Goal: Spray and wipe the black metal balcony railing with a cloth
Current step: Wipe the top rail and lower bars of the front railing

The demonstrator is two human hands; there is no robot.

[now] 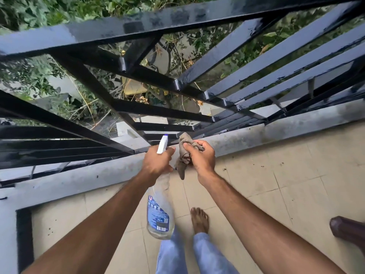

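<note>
Left hand (158,162) grips bottle (159,214), right hand (201,158) cloth (184,140), near railing (138,26)

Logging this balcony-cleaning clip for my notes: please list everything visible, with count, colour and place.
railing: one, black, across top and middle
spray bottle: one, clear, white nozzle, blue label, in left hand
cloth: one, grey-brown, bunched in right hand
ledge: one, grey, under the railing
floor tiles: many, beige, underfoot
foliage: green, beyond the railing
brown object: one, dark, right edge, unidentified
left hand: one, grips the spray bottle
right hand: one, grips the cloth
bare foot: one, on the floor tiles
</note>
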